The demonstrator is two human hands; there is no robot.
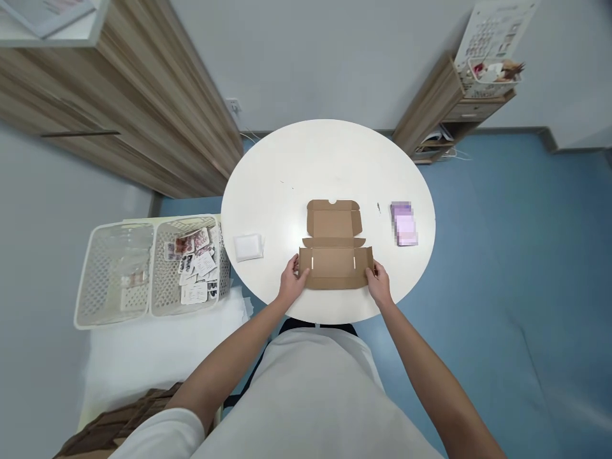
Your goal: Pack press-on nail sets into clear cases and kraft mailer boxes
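Note:
A brown cardboard mailer box [333,262], unfolded, lies on the white oval table [325,159] in front of me. Its lid panel with a thumb notch points away from me, and two white slots show in the near panel. My left hand [292,279] grips the near panel's left end, thumb on top. At the opposite end my right hand [379,282] holds the edge the same way. Fingers under the cardboard are partly hidden. To the left sits a white wrapped packet [248,247]; on the right is a purple and pink pack [404,224], blurred by pixels.
Left of the table stand two white plastic baskets; one basket [165,290] has several printed cards and packets. Brown folded cardboard [129,421] lies at lower left. A wooden cabinet [157,95] rises behind left, a small shelf unit [442,115] behind right.

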